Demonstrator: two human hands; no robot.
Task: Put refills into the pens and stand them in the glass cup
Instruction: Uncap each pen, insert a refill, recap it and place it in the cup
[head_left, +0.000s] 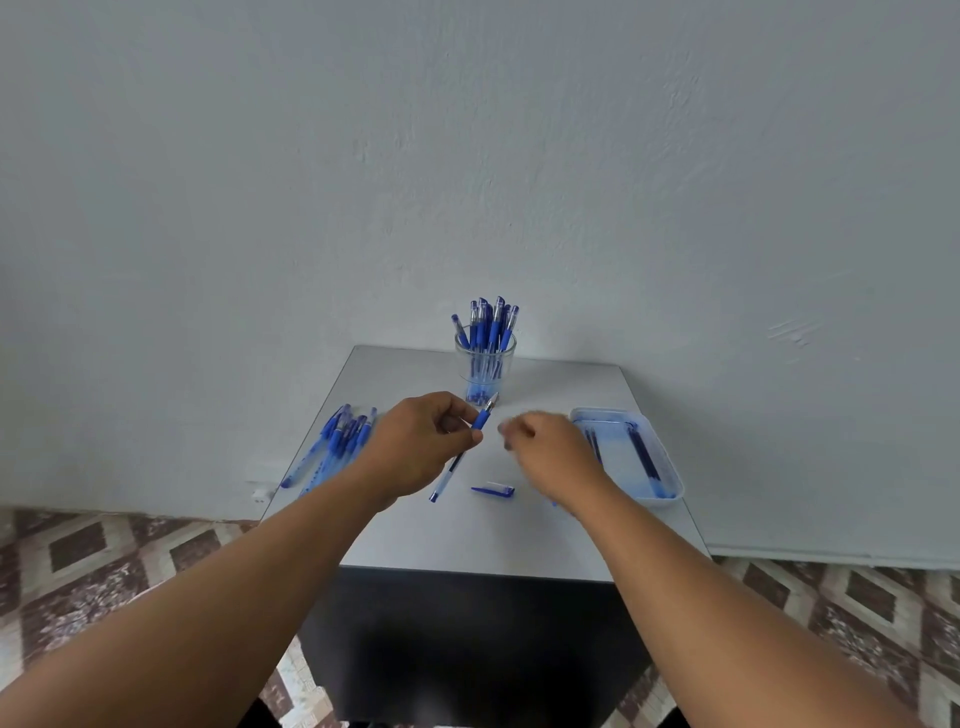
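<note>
Left hand (421, 441) pinches pen (462, 449); right hand (545, 447) blurred beside.

Motion blur is smearing the right hand (540, 447), so whether its fingers are holding anything cannot be told. The left hand (421, 441) is covering the middle of the pen (462, 449) it is gripping. Both arms are running off the near edge.
</note>
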